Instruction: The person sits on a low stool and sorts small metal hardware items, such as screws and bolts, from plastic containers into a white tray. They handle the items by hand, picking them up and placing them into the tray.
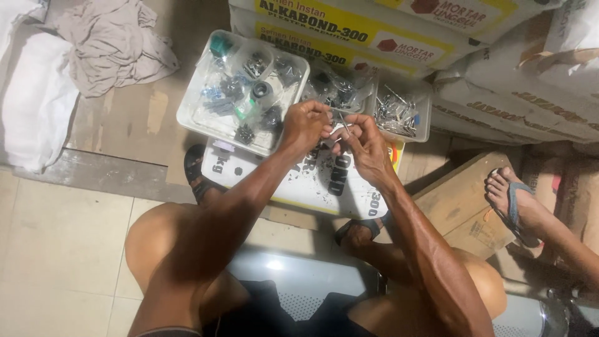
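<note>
My left hand (306, 122) and my right hand (364, 141) meet above a white printed sack (312, 181) lying on the floor. Together they pinch a thin metal screw (344, 125) between the fingertips. Small metal bits are scattered over the sack under my hands. Just behind the left hand stands a clear plastic tray (203, 103) full of small bags of hardware. Behind the right hand sits a smaller clear tub (425, 115) holding several loose screws.
Stacked printed sacks (499, 75) fill the back right. A crumpled grey cloth (112, 47) and a white sack (34, 106) lie at the back left. Another person's sandalled foot (515, 203) rests beside a wooden board (458, 200) on the right.
</note>
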